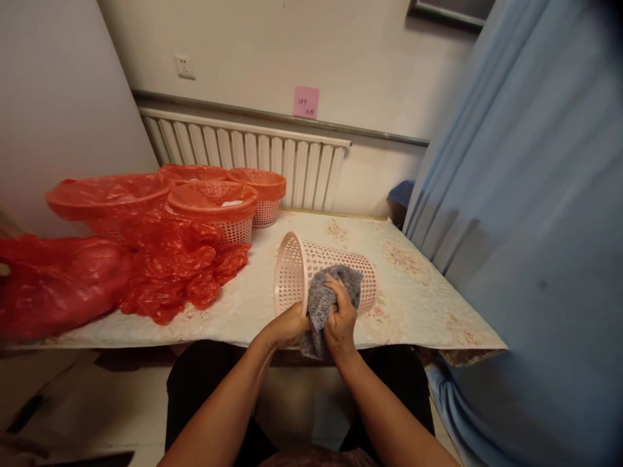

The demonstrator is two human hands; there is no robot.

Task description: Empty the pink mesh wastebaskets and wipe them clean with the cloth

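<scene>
A pink plastic mesh basket (296,269) lies on its side near the table's front edge, its mouth turned left toward me. My left hand (287,324) grips the basket's lower rim. My right hand (341,318) is closed on a grey cloth (321,301) and presses it against the basket's side. The cloth drapes over the basket wall and hangs below my hands.
The table (413,292) has a floral cover. Several baskets lined with red plastic bags (214,201) stand at the back left, with loose red bags (165,272) heaped in front. A white radiator (253,152) runs behind; a blue curtain (525,207) hangs on the right.
</scene>
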